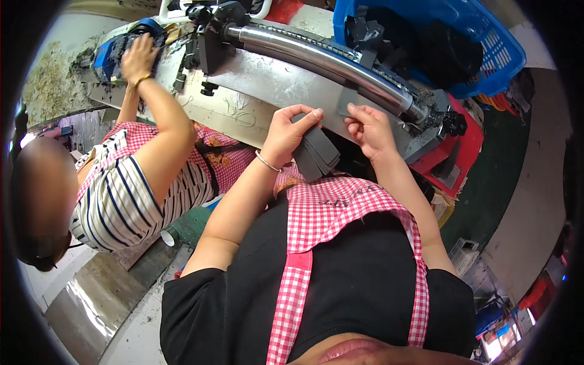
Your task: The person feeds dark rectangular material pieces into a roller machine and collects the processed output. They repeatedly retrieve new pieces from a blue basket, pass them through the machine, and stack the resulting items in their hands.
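Green flr (485, 164) w/ pale strip (538, 207) at R, stained bench (58, 91) upper L, bright light (496, 348) low R.

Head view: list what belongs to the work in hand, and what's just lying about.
Apparently in use: dark grey sheets in the left hand; single grey piece in the right hand; steel roller beyond.

Apparently lying about: blue slotted basket, untouched; red plastic-looking item behind the roller.

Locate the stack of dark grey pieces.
The grey stack is near the head view's centre, held in the person's left hand, left of the right hand.
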A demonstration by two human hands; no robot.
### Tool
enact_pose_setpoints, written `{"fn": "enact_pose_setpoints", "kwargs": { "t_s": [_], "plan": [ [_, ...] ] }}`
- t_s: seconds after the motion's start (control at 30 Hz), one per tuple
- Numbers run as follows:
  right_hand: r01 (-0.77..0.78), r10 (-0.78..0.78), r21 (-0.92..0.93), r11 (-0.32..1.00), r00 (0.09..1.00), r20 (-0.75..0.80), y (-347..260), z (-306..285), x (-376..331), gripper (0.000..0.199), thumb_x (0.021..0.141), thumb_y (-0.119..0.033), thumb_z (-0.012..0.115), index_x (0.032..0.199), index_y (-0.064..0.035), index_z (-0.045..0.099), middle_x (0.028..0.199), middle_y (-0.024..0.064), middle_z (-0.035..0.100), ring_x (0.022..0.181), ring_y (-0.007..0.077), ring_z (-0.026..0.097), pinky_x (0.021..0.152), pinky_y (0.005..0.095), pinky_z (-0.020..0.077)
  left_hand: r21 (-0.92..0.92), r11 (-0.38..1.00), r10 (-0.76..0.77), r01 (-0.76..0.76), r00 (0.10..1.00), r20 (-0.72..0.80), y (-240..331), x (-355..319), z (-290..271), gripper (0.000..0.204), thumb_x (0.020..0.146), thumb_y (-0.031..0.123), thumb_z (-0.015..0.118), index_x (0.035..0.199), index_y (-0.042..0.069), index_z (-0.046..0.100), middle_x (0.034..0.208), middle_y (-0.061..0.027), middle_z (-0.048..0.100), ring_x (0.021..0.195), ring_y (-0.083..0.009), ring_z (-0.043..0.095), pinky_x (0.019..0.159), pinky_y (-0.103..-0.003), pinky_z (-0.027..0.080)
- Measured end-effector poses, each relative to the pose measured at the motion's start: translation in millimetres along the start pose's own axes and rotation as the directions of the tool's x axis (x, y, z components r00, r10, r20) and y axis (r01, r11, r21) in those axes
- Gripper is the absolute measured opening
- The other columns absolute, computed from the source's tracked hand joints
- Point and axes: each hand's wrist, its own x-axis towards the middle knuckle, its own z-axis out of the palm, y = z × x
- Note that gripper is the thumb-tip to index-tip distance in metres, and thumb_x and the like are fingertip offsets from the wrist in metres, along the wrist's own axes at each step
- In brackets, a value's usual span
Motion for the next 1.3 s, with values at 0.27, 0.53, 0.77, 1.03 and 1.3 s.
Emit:
{"fn": "enact_pose_setpoints", "kwargs": {
  "t_s": [0.27,0.53,0.77,1.03,1.3],
  "plan": [
    [0.355,-0.269,-0.398,0.846,0.929,0.256,10,21,-26,0.018,0.092,-0.019,0.073,0.094,-0.0017,0.069,0.075,0.0007,0.068,0.063,0.0024,0.059,0.054,0.0179,0.0438,0.121,0.985,0.127,-0.119,0.990,-0.063,-8,11,5,0.022,0.091,0.022,0.073,0.097,0.002,0.069,0.082,0.0001,0.067,0.070,-0.0072,0.062,0.063,-0.023,0.051],
    [0.529,-0.552,-0.564,0.634,0.820,0.149,1,26,-35,0.015,0.089,-0.017,0.073,0.095,-0.0026,0.072,0.083,0.0052,0.070,0.066,0.0151,0.066,0.059,0.0284,0.0500,-0.104,0.988,0.116,-0.114,0.993,0.015,-13,6,7,0.024,0.094,0.016,0.068,0.109,-0.002,0.068,0.097,-0.0059,0.071,0.082,-0.0099,0.066,0.073,-0.025,0.055],
    [0.670,-0.778,-0.733,0.120,0.522,0.350,-6,32,-46,0.012,0.084,-0.011,0.072,0.094,-0.0039,0.071,0.089,0.0102,0.069,0.080,0.0321,0.067,0.070,0.0396,0.0536,-0.109,0.989,0.097,-0.096,0.995,0.004,-8,5,10,0.025,0.094,0.016,0.069,0.111,-0.002,0.067,0.098,-0.0057,0.070,0.084,-0.0098,0.065,0.073,-0.024,0.054],
    [0.558,-0.582,-0.574,0.599,0.796,0.165,0,26,-38,0.009,0.089,-0.010,0.068,0.087,-0.0015,0.065,0.078,0.0090,0.066,0.067,0.0224,0.065,0.064,0.0359,0.0515,-0.250,0.965,-0.035,0.083,0.981,0.191,0,-2,6,0.029,0.095,0.014,0.066,0.120,-0.002,0.063,0.105,-0.0098,0.070,0.090,-0.0156,0.069,0.080,-0.029,0.058],
    [-0.030,0.016,0.083,0.996,0.986,0.166,3,-1,-24,0.015,0.097,-0.015,0.062,0.106,-0.0037,0.058,0.080,0.0046,0.061,0.059,0.0111,0.063,0.047,0.0200,0.0445,-0.225,0.965,-0.108,0.137,0.985,0.138,-1,-3,0,0.022,0.093,0.013,0.070,0.107,-0.003,0.066,0.093,-0.0085,0.071,0.077,-0.0147,0.070,0.069,-0.028,0.059]
  ]
}}
